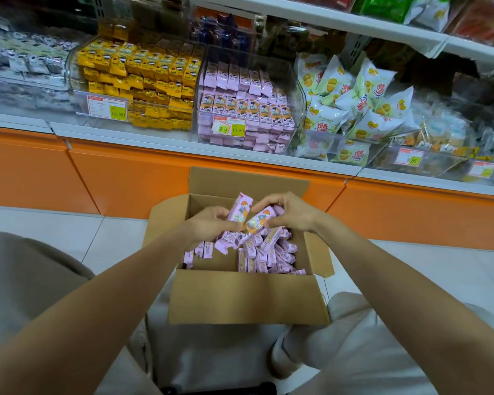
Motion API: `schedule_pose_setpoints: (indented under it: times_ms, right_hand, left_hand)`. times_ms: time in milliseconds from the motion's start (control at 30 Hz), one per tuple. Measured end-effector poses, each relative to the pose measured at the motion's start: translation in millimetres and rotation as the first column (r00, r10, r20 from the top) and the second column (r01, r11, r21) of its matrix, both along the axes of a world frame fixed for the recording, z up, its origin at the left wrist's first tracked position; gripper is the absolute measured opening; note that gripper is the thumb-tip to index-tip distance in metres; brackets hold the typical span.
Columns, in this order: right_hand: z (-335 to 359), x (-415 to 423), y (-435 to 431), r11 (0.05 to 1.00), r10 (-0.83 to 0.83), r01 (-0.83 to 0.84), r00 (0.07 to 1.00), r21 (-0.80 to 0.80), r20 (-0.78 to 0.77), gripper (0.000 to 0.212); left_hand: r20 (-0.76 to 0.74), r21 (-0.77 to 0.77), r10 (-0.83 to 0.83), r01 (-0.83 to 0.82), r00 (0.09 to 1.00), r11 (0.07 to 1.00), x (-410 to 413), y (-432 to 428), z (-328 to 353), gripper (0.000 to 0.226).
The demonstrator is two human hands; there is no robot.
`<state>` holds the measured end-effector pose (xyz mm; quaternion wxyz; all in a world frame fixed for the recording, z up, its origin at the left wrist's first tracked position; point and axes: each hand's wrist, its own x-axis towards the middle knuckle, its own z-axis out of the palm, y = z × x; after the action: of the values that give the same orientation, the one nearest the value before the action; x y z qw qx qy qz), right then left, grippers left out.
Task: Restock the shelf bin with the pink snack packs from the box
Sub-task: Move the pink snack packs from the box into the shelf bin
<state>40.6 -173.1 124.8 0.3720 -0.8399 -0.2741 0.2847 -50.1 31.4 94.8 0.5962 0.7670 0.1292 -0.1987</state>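
Fingers (221,210) of the left hand (211,223) are curling round upright pink snack packs (240,212); fingers of the right hand (287,215) are pinching a tilted pack (258,222) touching them. Loose packs (271,252) are lying just below the fingers inside the open cardboard box (240,297). Beyond the fingers, the clear shelf bin (293,89) is sitting well filled with the same pink packs, its price tag (238,129) reading 15.80. Left of it, a bin of yellow packs (143,78) is carrying a tag (117,114) also reading 15.80.
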Motion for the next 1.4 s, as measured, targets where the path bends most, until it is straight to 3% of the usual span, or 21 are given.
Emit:
schedule_pose_setpoints:
  times_ms: [167, 267, 367, 533, 733, 833, 1000, 1167, 1233, 1400]
  right_hand:
    - [0, 0, -1, 0.978, -0.099, 0.112, 0.992, 0.175, -0.078, 0.042]
    - [-6, -3, 0, 0.895, -0.224, 0.3, 0.943, 0.33, -0.248, 0.042]
    - [-14, -6, 4, 0.843, -0.246, 0.383, 0.899, 0.378, -0.364, 0.037]
    - [-16, -8, 9, 0.846, -0.276, 0.388, 0.905, 0.365, -0.324, 0.037]
    - [-4, -6, 19, 0.81, -0.3, 0.42, 0.897, 0.409, -0.326, 0.054]
    - [6, -5, 26, 0.775, -0.378, 0.454, 0.891, 0.439, -0.253, 0.048]
    - [20, -15, 34, 0.748, -0.407, 0.416, 0.903, 0.517, -0.137, 0.019]
    - [26, -25, 26, 0.934, -0.243, 0.186, 0.957, 0.306, 0.161, 0.058]
    - [21, -28, 27, 0.956, -0.202, 0.128, 0.939, 0.263, 0.279, 0.074]
    - [37, -23, 34, 0.903, -0.409, 0.245, 0.743, 0.353, 0.531, 0.062]
  left_hand:
    - [-0.013, -0.142, 0.032, -0.033, 0.999, 0.989, -3, -3, -6, 0.026]
    - [-0.011, -0.219, 0.106, -0.106, 0.994, 0.97, 0, -4, -6, 0.036]
    - [-0.009, -0.23, 0.105, -0.105, 0.994, 0.968, 1, -5, -6, 0.038]
    - [-0.004, -0.266, 0.093, -0.091, 0.996, 0.96, 0, -5, -10, 0.036]
    - [-0.023, -0.352, 0.136, -0.135, 0.99, 0.926, 5, -10, 5, 0.038]
    - [-0.029, -0.377, 0.181, -0.179, 0.983, 0.909, 9, -14, 17, 0.038]
    - [-0.043, -0.398, 0.319, -0.309, 0.947, 0.864, 13, -26, 33, 0.029]
    - [-0.092, -0.484, 0.536, -0.508, 0.839, 0.712, 19, -29, 51, 0.016]
    - [-0.119, -0.536, 0.568, -0.535, 0.814, 0.653, 23, -33, 61, 0.012]
    - [-0.086, -0.616, 0.561, -0.486, 0.824, 0.62, 36, -44, 85, 0.012]
